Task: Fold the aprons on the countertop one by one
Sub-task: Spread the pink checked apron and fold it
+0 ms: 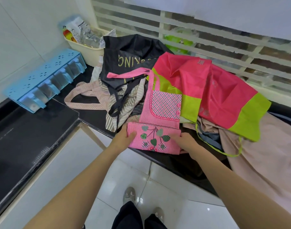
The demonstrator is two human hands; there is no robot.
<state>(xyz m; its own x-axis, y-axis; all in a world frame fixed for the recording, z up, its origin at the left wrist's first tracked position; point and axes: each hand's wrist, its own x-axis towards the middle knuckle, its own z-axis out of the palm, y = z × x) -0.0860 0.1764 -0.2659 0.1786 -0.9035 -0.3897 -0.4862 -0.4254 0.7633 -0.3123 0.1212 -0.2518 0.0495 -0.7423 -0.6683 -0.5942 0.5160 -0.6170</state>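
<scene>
A pink striped apron (155,123) with a checked bib patch and flower patches lies at the front edge of the black countertop (42,123), its lower part folded up over itself. My left hand (124,138) grips the fold's left edge, thumb on top. My right hand (185,142) holds the fold's right edge, fingers under the cloth. Its pink neck strap (124,74) trails back over a black apron (129,58) with gold letters. A pink and lime apron (207,90) lies to the right, a beige one (260,156) hangs over the edge, and striped and dotted ones (91,95) sit behind.
A blue spice rack (42,80) stands at the left against the wall. A cream basket (85,45) of packets is in the back corner. A slatted window runs behind the pile. White floor tiles and my feet (129,195) are below.
</scene>
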